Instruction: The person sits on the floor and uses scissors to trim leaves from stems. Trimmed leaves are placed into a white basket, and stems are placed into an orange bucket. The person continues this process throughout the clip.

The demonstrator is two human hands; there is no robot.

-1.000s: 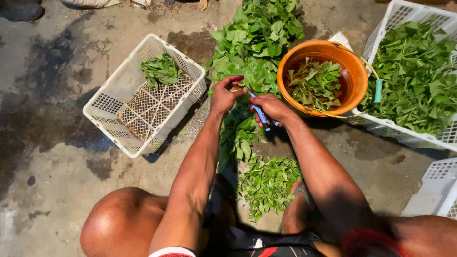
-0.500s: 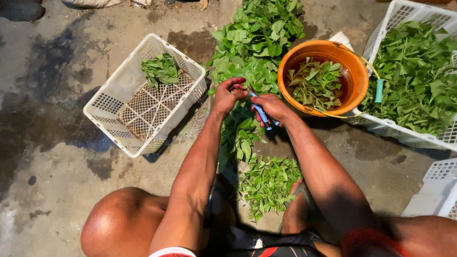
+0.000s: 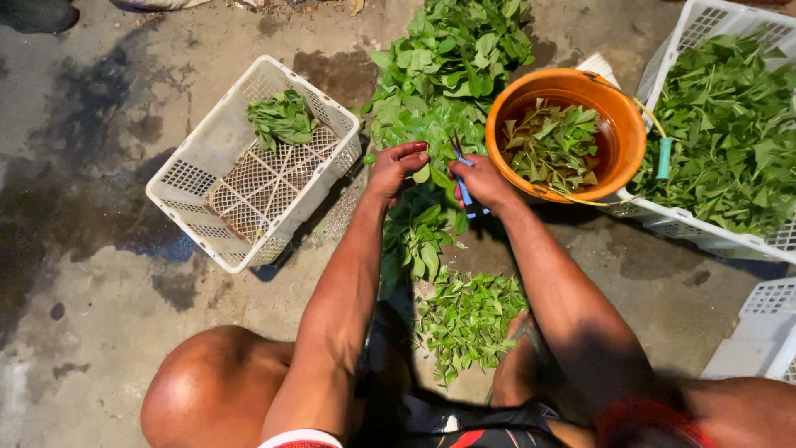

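1. Leafy green stem bunch [image 3: 431,178] sits btwn both hands, just above a heap of loose green leaves [image 3: 468,319] on the wet concrete floor [image 3: 91,249].
2. Left hand [image 3: 396,168]: fingers curled, tips pinching leaf tops.
3. Right hand [image 3: 485,182]: fingers wrapped round small blue-handled blade [image 3: 464,187], tip up, near left fingertips.
4. Risk: blade so close to the pinching fingers; a slip could nick them.
5. Risk: cut bits may miss round orange plastic bucket [image 3: 618,124], fall on dirty floor.
6. White plastic lattice crate [image 3: 199,178], w/ one small bundle in it, lies to the left; a full white crate of greens [image 3: 705,236] to the right.
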